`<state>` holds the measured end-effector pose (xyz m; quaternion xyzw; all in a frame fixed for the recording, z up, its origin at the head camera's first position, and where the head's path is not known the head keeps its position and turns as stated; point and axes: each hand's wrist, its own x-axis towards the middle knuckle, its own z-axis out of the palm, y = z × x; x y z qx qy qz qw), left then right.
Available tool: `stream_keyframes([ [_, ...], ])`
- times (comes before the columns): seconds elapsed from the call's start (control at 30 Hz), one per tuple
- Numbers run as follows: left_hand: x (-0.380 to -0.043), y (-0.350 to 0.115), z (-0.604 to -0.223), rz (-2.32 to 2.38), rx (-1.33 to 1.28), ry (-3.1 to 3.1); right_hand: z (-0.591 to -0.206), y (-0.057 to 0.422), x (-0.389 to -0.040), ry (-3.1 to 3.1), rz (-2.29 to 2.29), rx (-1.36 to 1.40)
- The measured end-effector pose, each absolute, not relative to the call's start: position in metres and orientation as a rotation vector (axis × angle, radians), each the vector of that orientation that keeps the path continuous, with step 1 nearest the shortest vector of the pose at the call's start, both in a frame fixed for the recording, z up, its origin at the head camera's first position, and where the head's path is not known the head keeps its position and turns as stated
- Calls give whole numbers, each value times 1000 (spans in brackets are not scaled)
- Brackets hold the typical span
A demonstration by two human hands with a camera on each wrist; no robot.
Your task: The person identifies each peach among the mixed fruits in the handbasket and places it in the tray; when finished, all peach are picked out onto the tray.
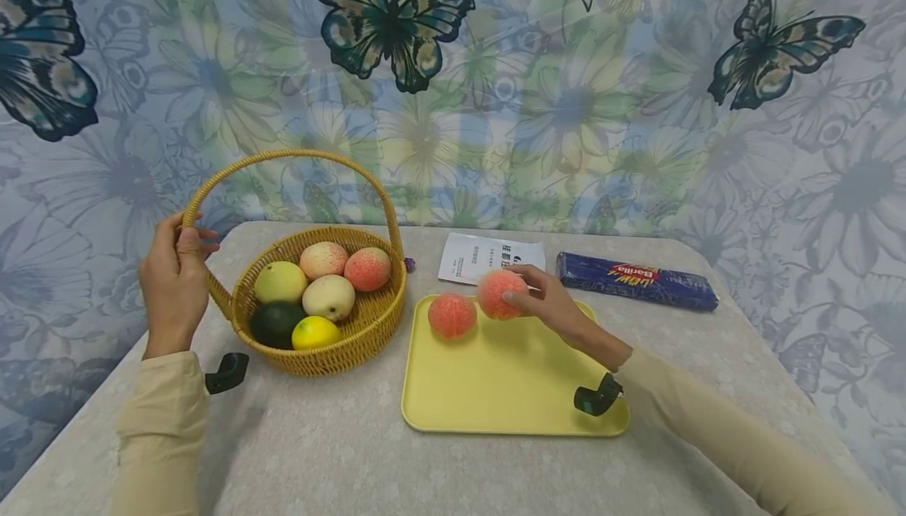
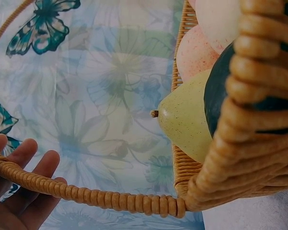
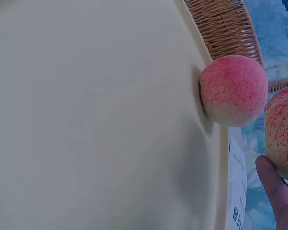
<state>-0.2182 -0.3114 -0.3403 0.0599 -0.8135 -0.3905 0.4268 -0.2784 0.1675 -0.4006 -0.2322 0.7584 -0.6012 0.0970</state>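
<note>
My left hand [image 1: 172, 280] holds the side of the arched handle [image 1: 297, 156] of a wicker basket [image 1: 368, 347], thumb in front and fingers behind. Inside the basket are two peaches [image 1: 367, 269], a yellow-green pear [image 2: 185, 115], a pale round fruit [image 1: 329, 298], a yellow lemon [image 1: 315, 333] and a dark green fruit [image 1: 277, 323], perhaps an avocado. Over the far edge of a yellow tray [image 1: 510, 398], my right hand [image 1: 548, 304] grips a peach [image 3: 284, 134] between thumb and fingers. Another peach [image 3: 234, 90] rests on the tray, just left of the held one.
Behind the tray lies a white printed packet [image 1: 467, 256], partly hidden by the right hand. A long blue Barilla package [image 1: 637, 281] lies at the back right. Beyond the table [image 1: 318, 453] hangs a butterfly-patterned cloth [image 1: 453, 146].
</note>
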Motion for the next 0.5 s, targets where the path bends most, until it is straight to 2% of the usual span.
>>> stream_keyframes([
  [0.5, -216, -309, -337, -995, 158, -2052, -417, 178, -279, 2247, -1681, -577],
])
